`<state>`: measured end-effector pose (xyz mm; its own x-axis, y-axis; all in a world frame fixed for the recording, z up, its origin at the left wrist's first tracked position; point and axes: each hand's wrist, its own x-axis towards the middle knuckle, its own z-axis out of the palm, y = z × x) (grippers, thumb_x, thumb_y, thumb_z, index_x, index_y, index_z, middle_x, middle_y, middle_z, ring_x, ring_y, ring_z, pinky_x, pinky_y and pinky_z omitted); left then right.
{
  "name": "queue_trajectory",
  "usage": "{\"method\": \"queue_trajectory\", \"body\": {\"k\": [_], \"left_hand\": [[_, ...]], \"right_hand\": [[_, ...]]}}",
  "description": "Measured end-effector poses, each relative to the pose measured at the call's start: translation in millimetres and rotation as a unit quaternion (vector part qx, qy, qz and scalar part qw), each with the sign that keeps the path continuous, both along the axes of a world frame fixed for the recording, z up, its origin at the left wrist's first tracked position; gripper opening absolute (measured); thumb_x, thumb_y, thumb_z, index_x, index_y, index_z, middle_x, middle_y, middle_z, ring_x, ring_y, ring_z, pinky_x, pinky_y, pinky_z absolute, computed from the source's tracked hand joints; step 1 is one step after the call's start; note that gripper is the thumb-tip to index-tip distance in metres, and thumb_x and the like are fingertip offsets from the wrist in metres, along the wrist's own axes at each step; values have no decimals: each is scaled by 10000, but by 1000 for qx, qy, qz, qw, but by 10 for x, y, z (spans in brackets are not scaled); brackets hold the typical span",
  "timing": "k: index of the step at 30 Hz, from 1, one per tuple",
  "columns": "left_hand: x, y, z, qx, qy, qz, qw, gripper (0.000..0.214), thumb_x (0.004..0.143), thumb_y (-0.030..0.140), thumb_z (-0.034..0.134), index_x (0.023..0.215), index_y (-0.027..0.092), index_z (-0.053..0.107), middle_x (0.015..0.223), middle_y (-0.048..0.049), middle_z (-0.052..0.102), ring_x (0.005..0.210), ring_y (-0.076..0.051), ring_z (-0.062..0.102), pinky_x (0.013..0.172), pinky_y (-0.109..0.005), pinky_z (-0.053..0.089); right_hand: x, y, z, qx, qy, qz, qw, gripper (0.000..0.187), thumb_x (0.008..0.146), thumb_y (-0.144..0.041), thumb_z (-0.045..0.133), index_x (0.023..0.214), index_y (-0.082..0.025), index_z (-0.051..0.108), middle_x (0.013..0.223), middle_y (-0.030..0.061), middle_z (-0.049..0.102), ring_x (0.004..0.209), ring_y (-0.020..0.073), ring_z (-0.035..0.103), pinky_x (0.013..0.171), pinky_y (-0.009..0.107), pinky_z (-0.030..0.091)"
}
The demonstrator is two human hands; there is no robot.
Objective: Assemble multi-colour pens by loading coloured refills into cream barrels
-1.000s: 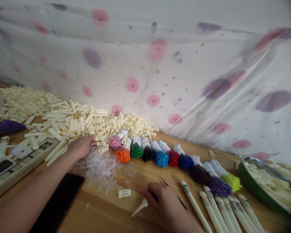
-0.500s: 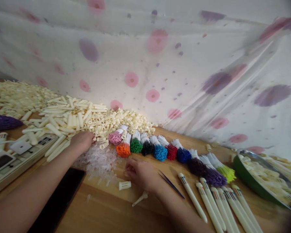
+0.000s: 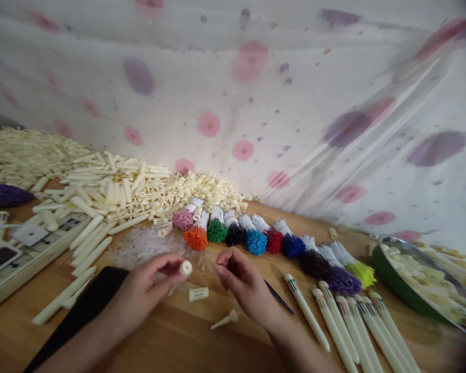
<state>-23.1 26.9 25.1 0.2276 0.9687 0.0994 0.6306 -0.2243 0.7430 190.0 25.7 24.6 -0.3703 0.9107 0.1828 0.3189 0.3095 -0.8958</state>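
Note:
My left hand (image 3: 149, 282) is closed round a small cream plastic piece whose round end (image 3: 186, 268) points to the right. The rest of that piece is hidden by the fingers. To the right, my right hand (image 3: 243, 285) has its thumb and fingertips pinched together; what they hold, if anything, is too small to make out. Between the hands lies a slotted cream sleeve (image 3: 199, 294), with a cream pointed part (image 3: 225, 319) nearer to me. Behind my left hand spreads a heap of small clear plastic pieces (image 3: 145, 246).
Bundles of coloured pen refills (image 3: 255, 240) form a row behind the hands. Assembled multicolour pens (image 3: 336, 324) and dark tweezers (image 3: 278, 296) lie right. Cream parts (image 3: 135, 184) are heaped behind. A power strip (image 3: 34, 256), dark phone (image 3: 81, 316) and green bowl (image 3: 396, 290) flank the workspace.
My left hand has come back from the parts heap toward me and now holds the round-ended piece. My right hand has shifted slightly right. A loose barrel beside the phone is uncovered.

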Motion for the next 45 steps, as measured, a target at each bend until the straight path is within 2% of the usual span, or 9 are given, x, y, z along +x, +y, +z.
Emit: {"method": "queue_trajectory", "body": {"k": [4, 10, 22, 26, 30, 33, 37, 42, 45], "left_hand": [[331, -274, -205, -39, -188, -9, 981, 121, 758, 234, 606, 860, 266, 661, 850, 16, 721, 816, -175, 662, 737, -233, 517], [494, -289, -318, -48, -227, -1, 973, 112, 733, 213, 623, 817, 263, 677, 815, 4, 716, 784, -179, 663, 705, -244, 526], [499, -286, -288, -97, -236, -2, 967, 146, 716, 221, 637, 844, 265, 691, 846, 4, 736, 786, -179, 673, 698, -243, 536], [501, -263, -296, -138, -258, -16, 956, 137, 735, 224, 620, 835, 257, 707, 842, 4, 740, 798, -184, 668, 721, -252, 522], [495, -262, -282, -161, -260, -30, 952, 147, 732, 238, 615, 832, 260, 721, 822, 9, 729, 785, -183, 648, 715, -252, 501], [492, -273, -248, -195, -246, -66, 947, 120, 748, 271, 605, 706, 238, 712, 629, 30, 655, 609, -145, 585, 580, -218, 465], [504, -289, -227, -232, -252, -93, 935, 202, 762, 306, 583, 626, 204, 694, 559, 27, 619, 505, -120, 536, 488, -204, 429], [541, -329, -270, -228, -270, -44, 934, 72, 686, 263, 652, 705, 208, 693, 612, 30, 617, 572, -130, 550, 547, -216, 444], [572, -346, -328, -214, -285, 5, 934, 135, 647, 234, 686, 781, 222, 675, 692, 25, 622, 662, -149, 575, 633, -242, 464]], "right_hand": [[65, -249, 32, -136, 195, -5, 971, 294, 860, -505, 490, 839, -219, 426, 664, -30, 459, 522, 96, 398, 444, 196, 331], [135, -324, -105, 5, 168, -37, 985, 205, 866, -372, 555, 752, -205, 523, 745, -2, 485, 711, 132, 472, 633, 246, 387], [76, -282, -251, -13, 152, -49, 987, 216, 871, -392, 543, 768, -202, 545, 745, -2, 508, 701, 135, 480, 624, 248, 387], [79, -285, -249, -12, 105, -56, 993, 244, 886, -411, 502, 769, -199, 526, 734, 0, 518, 670, 131, 483, 595, 242, 392], [143, -270, -124, 28, -49, -25, 998, 160, 919, -312, 434, 823, -196, 486, 720, 0, 532, 634, 125, 477, 575, 233, 385], [213, -242, 20, 90, -168, 39, 981, 122, 937, -251, 380, 877, -198, 472, 788, 26, 549, 689, 140, 481, 617, 248, 382], [264, -218, 126, 134, -225, 92, 961, 192, 955, -238, 334, 835, -197, 478, 780, 27, 529, 680, 141, 462, 603, 246, 348], [217, -250, 56, 103, -242, 64, 963, 298, 958, -273, 312, 710, -194, 457, 638, -12, 481, 556, 116, 427, 527, 227, 296], [171, -269, -29, 72, -237, 37, 968, 357, 957, -331, 312, 677, -190, 482, 580, -21, 473, 511, 105, 413, 497, 221, 281]]}}
